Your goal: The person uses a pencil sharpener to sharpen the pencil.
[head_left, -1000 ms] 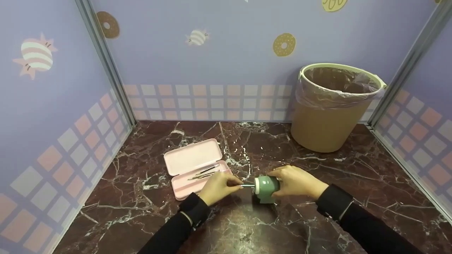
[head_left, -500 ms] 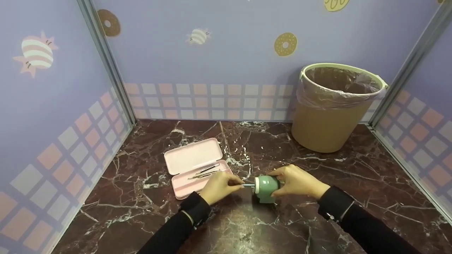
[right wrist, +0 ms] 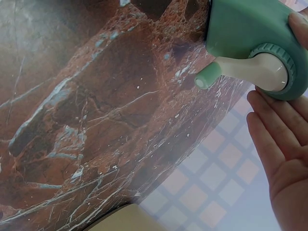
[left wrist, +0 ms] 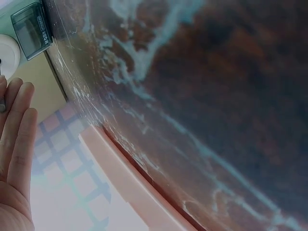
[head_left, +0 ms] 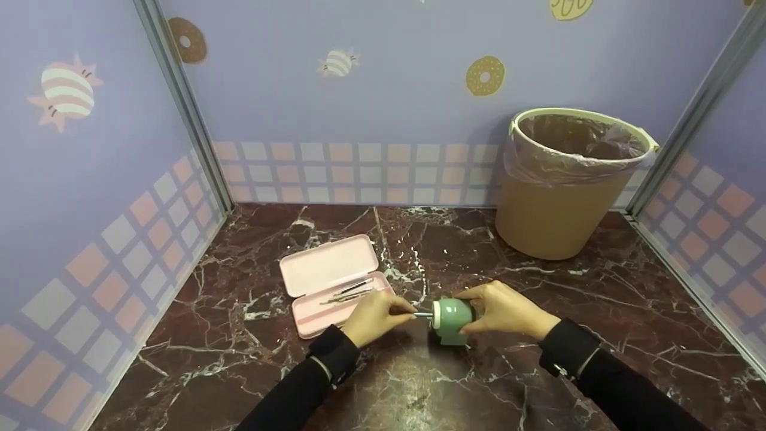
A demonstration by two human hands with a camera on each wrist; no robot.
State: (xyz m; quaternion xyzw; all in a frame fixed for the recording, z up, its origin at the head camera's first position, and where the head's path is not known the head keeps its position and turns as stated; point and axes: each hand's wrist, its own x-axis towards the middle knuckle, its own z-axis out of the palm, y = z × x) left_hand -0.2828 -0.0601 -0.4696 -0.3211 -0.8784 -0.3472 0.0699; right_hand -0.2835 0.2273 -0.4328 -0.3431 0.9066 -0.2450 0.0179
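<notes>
Green pencil sharpener [head_left: 456, 315] upright on the marble tabletop [head_left: 419, 395], between both hands, white front towards the left one. Could slide or twist if steadied too loosely against a sideways push; likely risk, too, of a jam or snapped tip from feeding the slim pencil [head_left: 423, 314] in crooked. Left hand [head_left: 372, 317] angled in from its own side, thumb and forefinger pinching the pencil's outer end, other fingers extended. Right hand [head_left: 508, 308] opposite, thumb nearer and fingers farther, gripping across the sharpener's back; crank knob [right wrist: 209, 75] free of the fingers in the right wrist view. Just beyond the left hand, pink case [head_left: 329, 263], lid laid back, thin tools [head_left: 353, 289] inside. Farther off to the right, lined bin [head_left: 544, 203] near the patterned wall [head_left: 407, 90].
</notes>
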